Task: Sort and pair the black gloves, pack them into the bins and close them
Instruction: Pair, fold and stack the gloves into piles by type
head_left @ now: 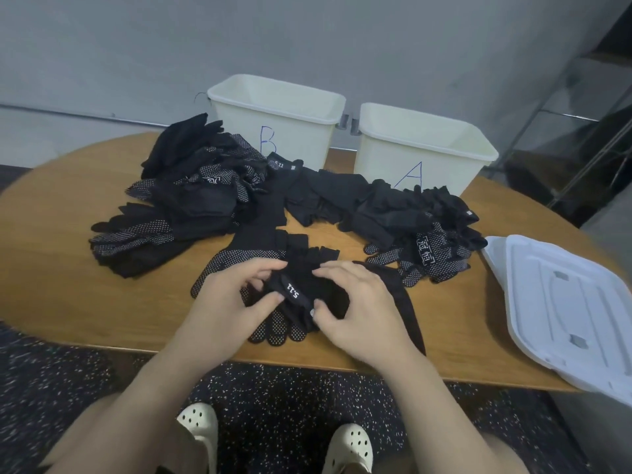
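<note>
Near the front edge of the wooden table [61, 285], my left hand [225, 299] and my right hand [359, 309] both pinch a black fingerless glove [301, 282] with a white "5.11" strap. It lies on dotted black gloves [280, 331]. Heaps of black gloves spread across the table: a dotted heap on the left [191, 196], plain ones in the middle [325, 196] and a mixed heap on the right [427, 234]. Two open cream bins stand at the back, bin B [290, 131] on the left and bin A [410, 159] on the right.
Two stacked white bin lids [564, 313] lie at the table's right edge, partly overhanging it. A grey wall stands behind the bins. A metal rack [581, 114] is at the far right. My feet in white clogs [201, 425] are on the speckled floor below.
</note>
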Demonstrator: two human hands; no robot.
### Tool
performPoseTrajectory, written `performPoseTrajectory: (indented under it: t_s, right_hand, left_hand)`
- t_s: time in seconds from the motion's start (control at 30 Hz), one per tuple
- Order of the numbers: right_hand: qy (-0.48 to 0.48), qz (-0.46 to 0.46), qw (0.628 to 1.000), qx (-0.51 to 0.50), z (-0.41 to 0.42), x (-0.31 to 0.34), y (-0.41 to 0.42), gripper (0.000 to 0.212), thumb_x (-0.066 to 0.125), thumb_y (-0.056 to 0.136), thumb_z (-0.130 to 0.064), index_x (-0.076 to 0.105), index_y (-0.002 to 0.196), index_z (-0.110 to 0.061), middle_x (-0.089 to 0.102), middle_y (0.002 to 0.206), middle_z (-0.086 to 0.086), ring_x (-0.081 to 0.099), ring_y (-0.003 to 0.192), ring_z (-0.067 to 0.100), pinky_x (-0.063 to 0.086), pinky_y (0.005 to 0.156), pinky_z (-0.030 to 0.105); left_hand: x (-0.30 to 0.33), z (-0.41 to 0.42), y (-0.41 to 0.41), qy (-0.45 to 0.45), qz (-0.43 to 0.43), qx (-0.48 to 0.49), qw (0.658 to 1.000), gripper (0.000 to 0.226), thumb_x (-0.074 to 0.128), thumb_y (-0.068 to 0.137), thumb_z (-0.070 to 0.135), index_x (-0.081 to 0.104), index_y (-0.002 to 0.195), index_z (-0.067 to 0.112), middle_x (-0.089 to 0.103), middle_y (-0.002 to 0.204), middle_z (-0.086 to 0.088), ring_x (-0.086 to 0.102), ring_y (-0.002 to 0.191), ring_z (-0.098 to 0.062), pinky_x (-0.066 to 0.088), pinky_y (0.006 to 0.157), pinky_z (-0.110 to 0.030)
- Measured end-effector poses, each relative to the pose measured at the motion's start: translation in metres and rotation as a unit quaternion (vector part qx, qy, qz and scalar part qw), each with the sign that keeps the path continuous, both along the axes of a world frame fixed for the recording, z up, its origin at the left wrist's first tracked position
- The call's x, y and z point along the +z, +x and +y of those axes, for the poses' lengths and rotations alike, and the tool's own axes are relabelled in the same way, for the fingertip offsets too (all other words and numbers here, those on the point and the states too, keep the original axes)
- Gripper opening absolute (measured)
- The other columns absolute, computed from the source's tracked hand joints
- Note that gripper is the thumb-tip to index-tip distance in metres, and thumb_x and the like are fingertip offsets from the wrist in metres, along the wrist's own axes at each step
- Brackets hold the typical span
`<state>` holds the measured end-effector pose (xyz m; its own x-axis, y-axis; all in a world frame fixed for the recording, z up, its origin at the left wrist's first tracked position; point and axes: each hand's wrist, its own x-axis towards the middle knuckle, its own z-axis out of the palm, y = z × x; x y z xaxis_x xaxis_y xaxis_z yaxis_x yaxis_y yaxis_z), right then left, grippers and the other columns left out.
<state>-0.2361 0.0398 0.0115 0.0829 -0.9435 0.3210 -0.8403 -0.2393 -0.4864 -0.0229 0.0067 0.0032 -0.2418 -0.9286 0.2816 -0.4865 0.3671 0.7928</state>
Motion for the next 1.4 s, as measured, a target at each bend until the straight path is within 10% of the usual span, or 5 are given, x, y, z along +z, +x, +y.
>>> performPoseTrajectory:
  t_s: [0.27, 0.5, 0.7, 1.03, 1.4]
  right_hand:
    - [0.001, 0.013, 1.0, 0.023, -0.001, 0.002, -0.006, 0.06, 0.07, 0.079, -0.059, 0.065, 0.132, -0.031, 0.059, 0.133, -0.021, 0.049, 0.126, -0.002, 0.031, 0.117, 0.028]
    - [-0.052, -0.259, 0.961, -0.077, -0.032, 0.003, -0.016, 0.024, 0.063, 0.101, -0.024, 0.067, 0.076, -0.024, 0.056, 0.059, -0.009, 0.046, 0.058, 0.0, 0.037, 0.056, 0.025]
    - [-0.063, -0.407, 0.908, -0.073, -0.044, 0.01, -0.007, 0.048, 0.064, 0.099, -0.034, 0.046, 0.071, 0.0, 0.044, 0.069, 0.025, 0.043, 0.062, 0.013, 0.037, 0.063, 0.032]
    - [0.08, -0.416, 0.895, 0.14, -0.042, 0.016, 0.015, 0.04, 0.036, 0.105, -0.031, 0.076, 0.112, -0.027, 0.073, 0.125, -0.007, 0.063, 0.125, 0.014, 0.051, 0.103, 0.037]
    - [-0.006, -0.48, 0.873, 0.087, -0.024, 0.027, -0.04, 0.061, 0.074, 0.086, -0.057, 0.064, 0.13, -0.017, 0.07, 0.126, 0.001, 0.063, 0.124, 0.025, 0.05, 0.105, 0.042]
  left_hand:
    - [0.004, -0.005, -0.02, -0.067, 0.114, 0.032, 0.991, 0.033, 0.071, 0.093, 0.005, 0.072, 0.119, 0.026, 0.073, 0.096, 0.016, 0.068, 0.094, -0.013, 0.051, 0.086, -0.022]
    - [0.008, -0.011, -0.046, -0.043, 0.079, 0.02, 0.996, 0.052, 0.053, 0.104, 0.024, 0.04, 0.152, 0.041, 0.065, 0.129, 0.03, 0.06, 0.119, 0.002, 0.043, 0.102, -0.016]
    - [-0.001, -0.003, -0.05, -0.059, 0.075, 0.025, 0.995, 0.043, 0.058, 0.102, 0.032, 0.055, 0.144, 0.038, 0.061, 0.133, 0.025, 0.057, 0.123, 0.004, 0.044, 0.102, -0.012]
    - [0.008, -0.011, -0.05, -0.014, 0.21, 0.061, 0.976, 0.048, 0.071, 0.092, 0.035, 0.058, 0.138, 0.034, 0.067, 0.127, 0.021, 0.062, 0.122, -0.002, 0.049, 0.101, -0.02]
    - [0.033, 0.013, -0.07, -0.017, 0.236, -0.041, 0.971, 0.022, 0.057, 0.102, 0.029, 0.072, 0.119, 0.031, 0.074, 0.107, 0.022, 0.068, 0.104, 0.002, 0.05, 0.083, -0.01]
